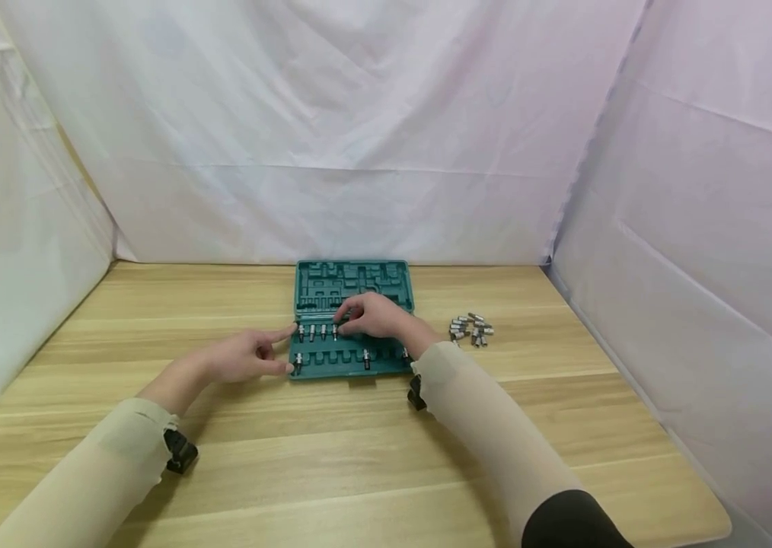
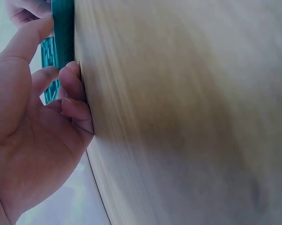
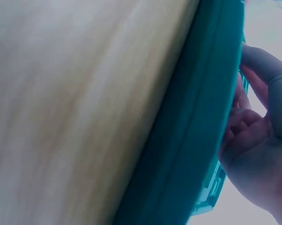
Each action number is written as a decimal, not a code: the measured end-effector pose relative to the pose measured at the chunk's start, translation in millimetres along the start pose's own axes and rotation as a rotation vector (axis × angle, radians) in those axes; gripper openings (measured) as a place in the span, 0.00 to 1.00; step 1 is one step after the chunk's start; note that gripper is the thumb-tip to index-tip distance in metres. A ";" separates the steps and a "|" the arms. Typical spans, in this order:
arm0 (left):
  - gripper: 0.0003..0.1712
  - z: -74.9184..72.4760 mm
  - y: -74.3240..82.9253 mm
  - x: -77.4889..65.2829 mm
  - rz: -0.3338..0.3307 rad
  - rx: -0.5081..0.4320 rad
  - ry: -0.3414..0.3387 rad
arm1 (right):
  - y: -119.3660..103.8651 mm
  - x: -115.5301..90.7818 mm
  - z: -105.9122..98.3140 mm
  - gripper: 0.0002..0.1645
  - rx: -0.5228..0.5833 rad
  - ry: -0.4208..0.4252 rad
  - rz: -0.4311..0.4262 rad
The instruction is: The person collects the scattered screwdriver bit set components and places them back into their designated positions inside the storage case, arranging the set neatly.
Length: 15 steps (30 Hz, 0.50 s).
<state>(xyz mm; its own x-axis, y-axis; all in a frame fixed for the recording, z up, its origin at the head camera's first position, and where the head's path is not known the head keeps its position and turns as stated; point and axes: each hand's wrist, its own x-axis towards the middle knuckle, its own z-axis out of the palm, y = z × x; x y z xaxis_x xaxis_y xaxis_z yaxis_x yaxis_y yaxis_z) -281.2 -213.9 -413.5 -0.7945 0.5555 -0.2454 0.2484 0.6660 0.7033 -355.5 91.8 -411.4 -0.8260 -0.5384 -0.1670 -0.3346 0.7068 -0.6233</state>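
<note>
A green plastic case (image 1: 331, 371) lies opened flat on the table, its moulded lid (image 1: 354, 285) toward the back curtain. Several metal bit sockets (image 1: 312, 332) stand in a row in the tray's upper left, and a few more sit in the front row. My right hand (image 1: 375, 316) reaches over the tray, thumb and index finger pinching a bit socket (image 1: 335, 332) at the end of that upper row. At the case's left edge, the thumb and index finger of my left hand (image 1: 238, 358) touch the side, the other fingers curled near the table (image 2: 178, 93).
To the right of the case lies a loose pile of several bit sockets (image 1: 475, 329) on the wooden table (image 1: 331, 464). White curtains (image 1: 331, 152) hang behind the table and on both sides. Each wrist carries a small black camera (image 1: 180, 450).
</note>
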 end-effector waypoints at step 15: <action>0.52 -1.4 -1.8 3.9 0.013 0.026 0.008 | 27.7 -57.2 -54.3 0.27 0.130 0.102 -0.042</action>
<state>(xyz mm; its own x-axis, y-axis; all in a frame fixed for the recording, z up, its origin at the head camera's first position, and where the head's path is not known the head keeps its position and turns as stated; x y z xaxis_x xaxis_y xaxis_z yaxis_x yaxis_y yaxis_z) -285.6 -213.6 -414.9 -0.7958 0.5599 -0.2308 0.2726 0.6715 0.6890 -342.2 167.1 -377.6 -0.8564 -0.5122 -0.0648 -0.3139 0.6161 -0.7224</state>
